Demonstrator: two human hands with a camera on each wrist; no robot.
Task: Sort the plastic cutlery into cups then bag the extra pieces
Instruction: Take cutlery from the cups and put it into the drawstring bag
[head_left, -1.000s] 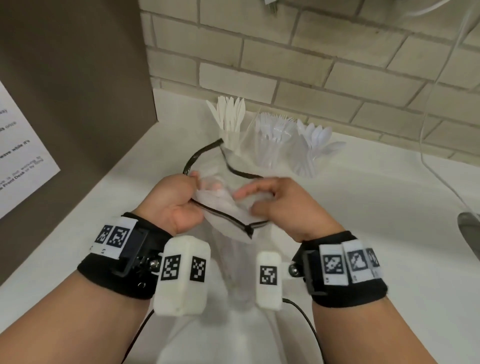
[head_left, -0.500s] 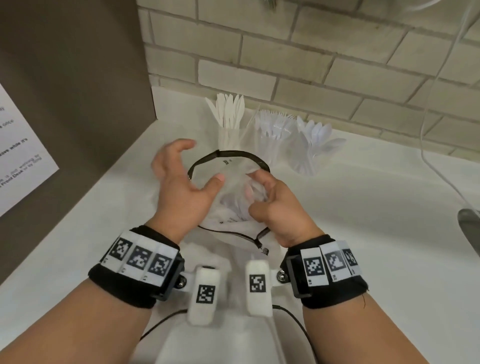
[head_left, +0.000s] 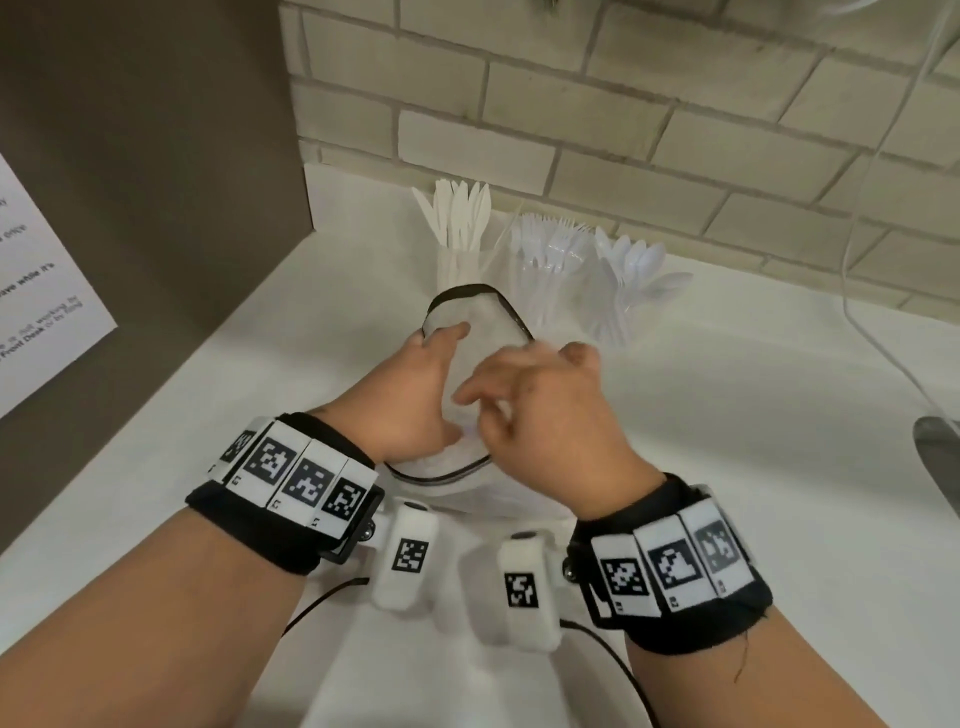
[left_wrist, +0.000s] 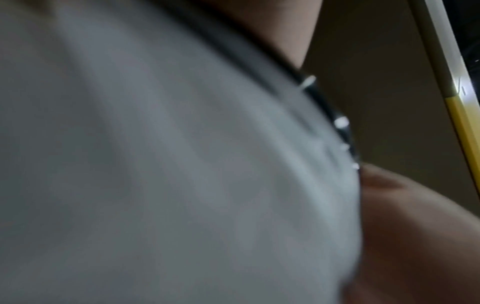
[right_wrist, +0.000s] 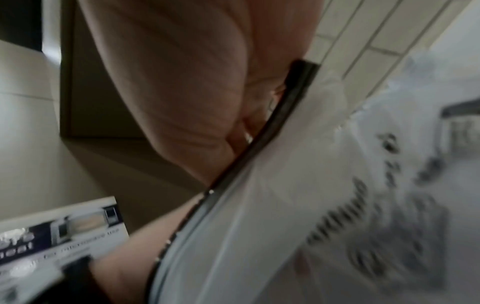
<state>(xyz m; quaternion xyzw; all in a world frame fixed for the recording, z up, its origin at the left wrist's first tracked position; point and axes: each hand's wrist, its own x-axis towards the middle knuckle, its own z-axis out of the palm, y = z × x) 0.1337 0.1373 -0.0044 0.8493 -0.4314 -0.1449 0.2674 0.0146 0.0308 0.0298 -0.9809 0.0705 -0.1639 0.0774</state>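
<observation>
Since half a second ago the left hand (head_left: 410, 400) has dropped from its raised, spread pose onto the clear zipper bag (head_left: 480, 332), and the bag's dark-edged mouth now gapes in a taller loop. Left fingers curl over the mouth's left edge, thumb inside, gripping it. The right hand (head_left: 550, 415) lies over the bag's right side with fingers bent and blurred; whether it grips the plastic I cannot tell. The bag sits on the white counter (head_left: 727, 415), just in front of three cups: knives (head_left: 460, 213) behind the bag, forks (head_left: 553, 244) right of them, spoons (head_left: 636, 270) furthest right. Both wrist views are blurred.
</observation>
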